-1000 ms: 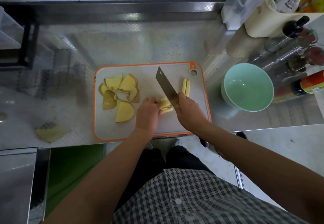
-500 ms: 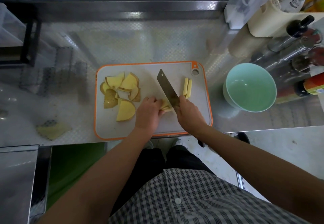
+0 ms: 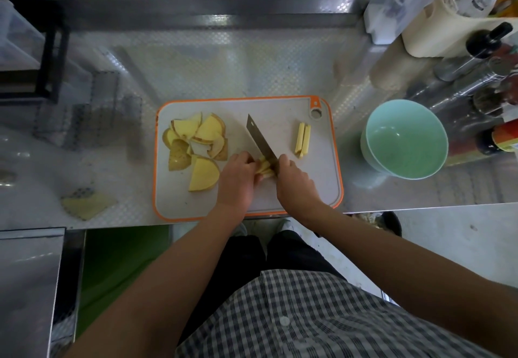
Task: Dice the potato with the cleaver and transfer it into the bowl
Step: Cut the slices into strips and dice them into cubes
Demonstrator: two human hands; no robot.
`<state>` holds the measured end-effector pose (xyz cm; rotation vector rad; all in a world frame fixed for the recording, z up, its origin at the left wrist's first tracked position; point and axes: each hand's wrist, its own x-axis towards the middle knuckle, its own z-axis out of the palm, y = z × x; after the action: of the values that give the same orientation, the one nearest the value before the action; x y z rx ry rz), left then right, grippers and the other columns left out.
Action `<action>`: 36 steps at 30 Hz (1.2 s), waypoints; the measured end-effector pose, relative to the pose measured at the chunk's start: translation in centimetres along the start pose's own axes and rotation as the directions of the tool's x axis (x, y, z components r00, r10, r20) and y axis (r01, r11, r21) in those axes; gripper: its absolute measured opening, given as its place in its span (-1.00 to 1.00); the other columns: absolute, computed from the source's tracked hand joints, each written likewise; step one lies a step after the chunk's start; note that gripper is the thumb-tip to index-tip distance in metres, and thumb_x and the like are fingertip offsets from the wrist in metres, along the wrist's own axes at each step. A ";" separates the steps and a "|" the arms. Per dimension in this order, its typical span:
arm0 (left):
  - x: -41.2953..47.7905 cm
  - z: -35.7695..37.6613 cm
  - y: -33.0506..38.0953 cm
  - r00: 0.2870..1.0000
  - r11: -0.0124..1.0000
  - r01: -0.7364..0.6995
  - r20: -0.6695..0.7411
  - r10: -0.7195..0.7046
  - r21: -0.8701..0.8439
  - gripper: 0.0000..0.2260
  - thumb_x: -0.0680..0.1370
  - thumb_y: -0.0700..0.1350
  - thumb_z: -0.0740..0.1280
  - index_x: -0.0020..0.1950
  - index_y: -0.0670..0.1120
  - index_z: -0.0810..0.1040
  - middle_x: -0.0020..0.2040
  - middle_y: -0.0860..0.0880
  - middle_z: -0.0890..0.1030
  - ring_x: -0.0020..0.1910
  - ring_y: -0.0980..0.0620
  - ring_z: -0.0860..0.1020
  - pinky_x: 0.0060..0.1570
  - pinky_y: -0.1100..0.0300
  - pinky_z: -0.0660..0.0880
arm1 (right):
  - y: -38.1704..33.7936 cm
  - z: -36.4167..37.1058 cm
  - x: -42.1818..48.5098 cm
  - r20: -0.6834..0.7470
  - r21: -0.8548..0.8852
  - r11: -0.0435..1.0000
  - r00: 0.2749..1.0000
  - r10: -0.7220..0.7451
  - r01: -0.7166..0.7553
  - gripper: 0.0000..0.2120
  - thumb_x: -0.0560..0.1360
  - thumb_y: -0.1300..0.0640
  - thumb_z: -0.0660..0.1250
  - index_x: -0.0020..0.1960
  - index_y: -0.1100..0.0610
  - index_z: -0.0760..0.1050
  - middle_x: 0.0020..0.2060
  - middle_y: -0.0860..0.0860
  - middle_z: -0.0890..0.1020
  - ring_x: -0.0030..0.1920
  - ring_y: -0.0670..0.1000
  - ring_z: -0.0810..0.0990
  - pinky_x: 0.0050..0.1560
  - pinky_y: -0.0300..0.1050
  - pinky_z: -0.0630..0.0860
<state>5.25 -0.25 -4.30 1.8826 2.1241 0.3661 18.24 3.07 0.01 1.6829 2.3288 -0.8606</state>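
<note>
On the cutting board (image 3: 316, 186), our left hand (image 3: 236, 182) curls its fingers together over a small potato stack (image 3: 265, 168) near 6 o'clock, holding it down. Our right hand (image 3: 294, 186) wraps round the cleaver (image 3: 259, 140) (handle hidden under the palm), with the blade set against the stack. Loose potato slices (image 3: 196, 142) lie at 9 o'clock and cut sticks (image 3: 302, 140) at 2 o'clock. The bowl (image 3: 406, 144) stands off the board at 3 o'clock.

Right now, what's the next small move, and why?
Probably shift the cleaver slightly toward the left hand and press down. The right hand holds it on a partly cut potato stack pinned by the left hand; few sticks lie finished, and the bowl is empty.
</note>
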 end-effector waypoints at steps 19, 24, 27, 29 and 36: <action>0.1 -0.3 -0.3 1.000 0.994 0.007 -0.022 -0.010 -0.109 -0.87 0.28 -0.24 0.54 -0.26 -0.17 0.62 -0.25 -0.10 0.55 -0.25 -0.14 0.51 -0.36 0.06 0.46 | -0.2 -0.4 0.9 0.013 0.053 0.998 1.000 -0.014 0.014 -0.86 0.57 0.28 0.12 -0.02 0.08 0.20 -0.22 0.05 0.45 -0.31 0.07 0.46 -0.35 -0.05 0.33; 0.3 -0.4 -0.3 1.000 0.997 0.001 -0.015 -0.003 -0.080 -0.87 0.29 -0.24 0.53 -0.31 -0.16 0.59 -0.28 -0.10 0.53 -0.29 -0.13 0.48 -0.40 0.12 0.36 | -0.2 0.5 0.7 -0.017 0.045 0.999 1.000 -0.017 0.018 -0.89 0.58 0.27 0.10 0.03 0.10 0.23 -0.13 0.11 0.49 -0.21 0.20 0.54 -0.21 0.15 0.52; 0.3 -0.3 -0.4 1.000 0.996 0.014 -0.010 -0.015 -0.093 -0.89 0.30 -0.21 0.54 -0.27 -0.16 0.64 -0.26 -0.08 0.54 -0.26 -0.11 0.49 -0.37 0.09 0.44 | 0.4 -0.6 0.9 -0.016 0.112 0.993 1.000 -0.022 0.024 -0.91 0.58 0.25 0.08 0.00 0.09 0.22 -0.18 0.11 0.49 -0.22 0.19 0.52 -0.22 0.13 0.50; 0.2 -0.4 -0.3 1.000 0.996 0.022 -0.010 -0.023 -0.087 -0.90 0.31 -0.23 0.53 -0.24 -0.16 0.65 -0.26 -0.09 0.54 -0.25 -0.11 0.50 -0.34 0.08 0.46 | 0.6 -1.5 0.8 -0.030 0.137 0.990 0.999 -0.038 0.042 -0.90 0.58 0.26 0.09 -0.04 0.09 0.20 -0.26 0.06 0.45 -0.27 0.15 0.48 -0.30 0.03 0.40; 0.3 -0.4 -0.3 1.000 0.994 0.015 -0.024 -0.018 -0.111 -0.90 0.32 -0.22 0.53 -0.23 -0.15 0.66 -0.24 -0.09 0.55 -0.24 -0.12 0.51 -0.33 0.07 0.48 | 0.2 -1.4 0.0 0.039 0.036 0.998 0.998 -0.053 0.052 -0.90 0.57 0.27 0.12 0.00 0.10 0.25 -0.29 0.00 0.40 -0.31 0.05 0.45 -0.38 -0.11 0.29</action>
<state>4.77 -0.04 -4.07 1.8071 2.0878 0.4961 18.71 3.83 1.14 1.6088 2.3551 -0.9412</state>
